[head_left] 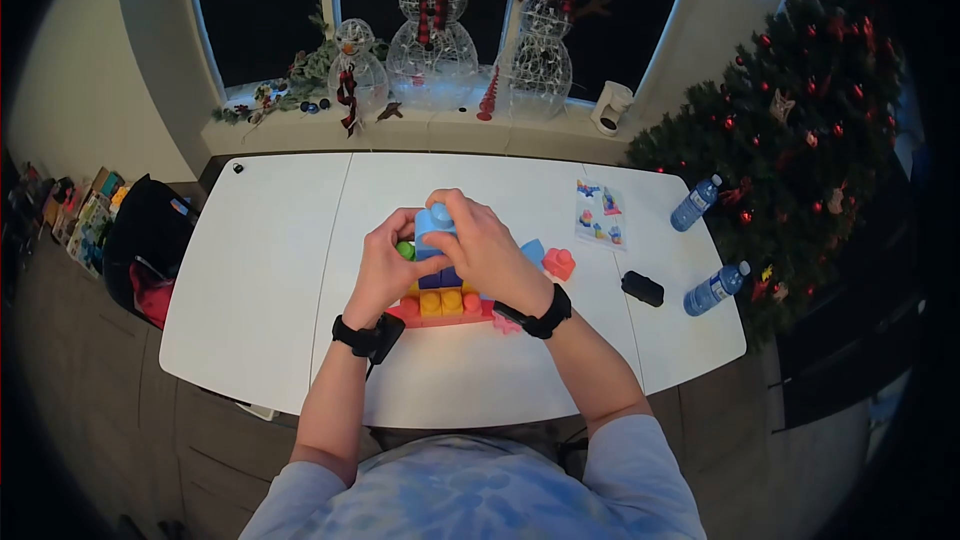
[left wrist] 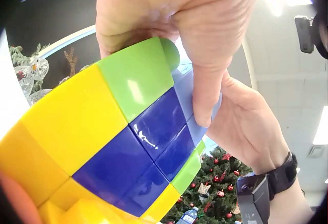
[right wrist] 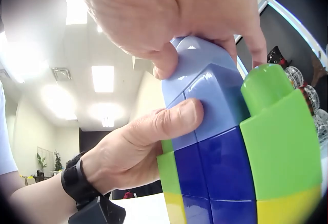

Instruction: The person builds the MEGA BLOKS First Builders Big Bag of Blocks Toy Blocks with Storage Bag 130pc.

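A stack of toy building blocks stands on the table in front of me, with a red base (head_left: 440, 321) and yellow blocks (left wrist: 72, 116) above it. Dark blue blocks (right wrist: 225, 162) fill its middle, with green blocks (left wrist: 136, 83) at both sides. Light blue blocks (right wrist: 218, 101) form the upper middle, capped by a light blue rounded block (right wrist: 197, 60). My left hand (head_left: 378, 265) grips the light blue part, thumb flat on its near face. My right hand (head_left: 495, 252) holds the rounded top block from above between thumb and fingers; its far fingers are partly hidden.
Right of the stack lie a light blue block (head_left: 533, 251), a coral block (head_left: 559, 262) and a pink piece (head_left: 507, 325). Farther right are a picture sheet (head_left: 600, 212), a black case (head_left: 642, 288) and two water bottles (head_left: 696, 203). A decorated tree (head_left: 780, 140) stands beyond the table's right edge.
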### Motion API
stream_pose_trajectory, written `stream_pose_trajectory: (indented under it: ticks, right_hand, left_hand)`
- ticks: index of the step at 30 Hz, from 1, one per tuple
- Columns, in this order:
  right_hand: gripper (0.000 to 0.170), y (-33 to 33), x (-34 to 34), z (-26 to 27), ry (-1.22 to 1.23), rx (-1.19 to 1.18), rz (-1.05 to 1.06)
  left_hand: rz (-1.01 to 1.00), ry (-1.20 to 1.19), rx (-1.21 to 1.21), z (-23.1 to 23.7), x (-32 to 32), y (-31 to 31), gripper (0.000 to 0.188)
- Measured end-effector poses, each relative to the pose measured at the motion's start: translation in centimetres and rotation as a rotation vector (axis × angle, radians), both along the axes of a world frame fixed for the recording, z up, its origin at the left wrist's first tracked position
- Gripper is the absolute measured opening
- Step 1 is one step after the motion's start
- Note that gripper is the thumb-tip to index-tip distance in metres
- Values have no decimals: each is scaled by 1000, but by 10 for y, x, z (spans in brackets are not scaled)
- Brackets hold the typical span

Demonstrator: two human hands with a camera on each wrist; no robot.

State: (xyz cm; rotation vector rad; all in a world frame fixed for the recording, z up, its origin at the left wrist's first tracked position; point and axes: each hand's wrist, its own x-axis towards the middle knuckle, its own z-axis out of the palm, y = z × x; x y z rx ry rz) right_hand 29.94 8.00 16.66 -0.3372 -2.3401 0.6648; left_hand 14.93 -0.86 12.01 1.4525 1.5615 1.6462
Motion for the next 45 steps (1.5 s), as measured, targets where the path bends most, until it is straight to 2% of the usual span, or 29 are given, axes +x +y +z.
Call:
stream_pose_trajectory:
  ticks: [2,5,7,10,12,14,18,21,24,26,28,30,31,33,34,36,39,42,45]
  right_hand:
    - [37,1,4,1,40,23,-12]
    - [40,14,16,13,-77,-45,57]
    - [39,29,33,17,13,-312,202]
    - [32,59,64,-3,-6,-214,-18]
    - [35,69,84,-29,-346,-200,-131]
    - [38,74,101,-73,-541,69,-186]
    - [36,74,118,-124,-579,208,-101]
    - [32,72,120,-128,-630,256,-104]
    - [32,77,121,-111,-585,284,-148]
    - [35,69,109,-61,-309,107,-232]
    - [37,52,91,-6,-26,-97,-230]
    - [40,42,69,23,282,-225,-60]
    - [40,34,57,34,282,-229,-59]
    - [42,19,35,49,370,-500,127]
    - [42,16,27,53,372,-500,130]
    - [46,12,15,57,216,-306,88]
    - [45,15,10,48,166,-210,89]
    - [42,15,13,43,175,-327,95]
    - [39,18,13,35,191,-296,111]
  left_hand:
    - [2,13,-8,3,1,0,53]
    - [-7,4,-18,5,3,-1,54]
    - [-19,-15,-16,5,3,0,55]
    - [3,8,5,-2,1,0,52]
    - [3,59,-15,-3,-1,0,49]
    - [7,79,-38,-3,-2,-1,49]
    - [2,95,-46,2,1,-3,47]
    - [30,100,43,8,7,-5,43]
    - [40,66,-1,3,5,-4,39]
    - [42,63,-3,2,5,-4,38]
    - [48,59,-6,2,5,-4,37]
    - [39,32,17,1,6,-3,36]
    - [40,32,14,0,5,-4,36]
    - [32,16,9,-1,4,-3,36]
    - [34,19,9,0,4,-3,36]
    - [13,-14,-5,1,4,-4,37]
    - [10,16,-13,0,2,-3,37]
    - [-6,-22,-13,-1,2,-3,39]
    - [14,39,-38,-1,0,-3,42]
